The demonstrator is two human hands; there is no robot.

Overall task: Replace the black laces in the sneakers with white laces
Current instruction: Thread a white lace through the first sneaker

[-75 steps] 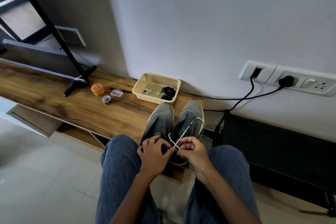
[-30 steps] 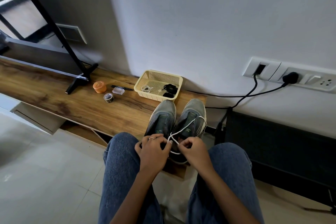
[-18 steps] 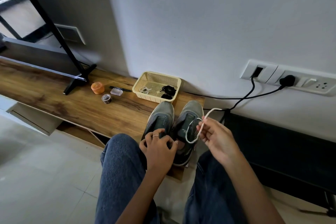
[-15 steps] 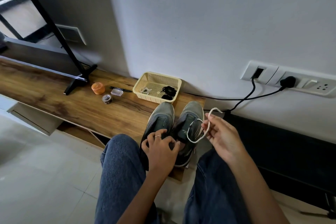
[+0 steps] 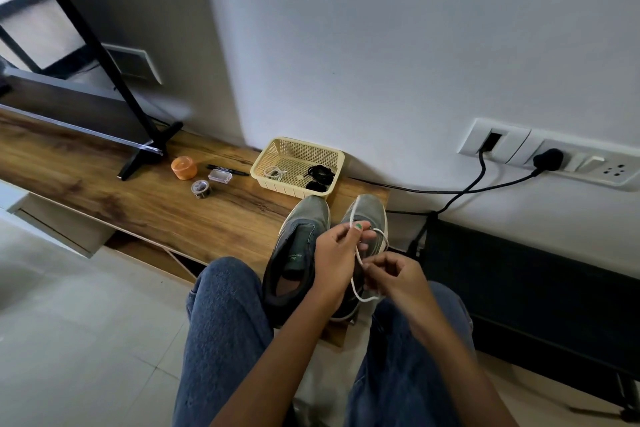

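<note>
Two grey sneakers stand side by side on the wooden shelf [image 5: 138, 204], toes to the wall. The left sneaker [image 5: 299, 246] has no lace. A white lace [image 5: 356, 274] runs across the right sneaker [image 5: 369, 215] and loops down in front of it. My left hand [image 5: 337, 260] pinches the lace above the right sneaker's tongue. My right hand [image 5: 394, 279] pinches the same lace lower down, near the heel. The cream basket [image 5: 298, 147] behind the shoes holds a second white lace [image 5: 273, 173] and bundled black laces [image 5: 318, 175].
An orange round tub [image 5: 183, 167], a tape roll [image 5: 201, 189], a small clear box [image 5: 220, 176] and a pen lie left of the basket. A black stand leg [image 5: 149, 149] rests on the shelf. Black cables [image 5: 474, 180] run from wall sockets to a dark unit at the right.
My right hand came back from the right, down to the sneaker's heel side. My left hand rose off the shoe and took hold of the lace above the tongue.
</note>
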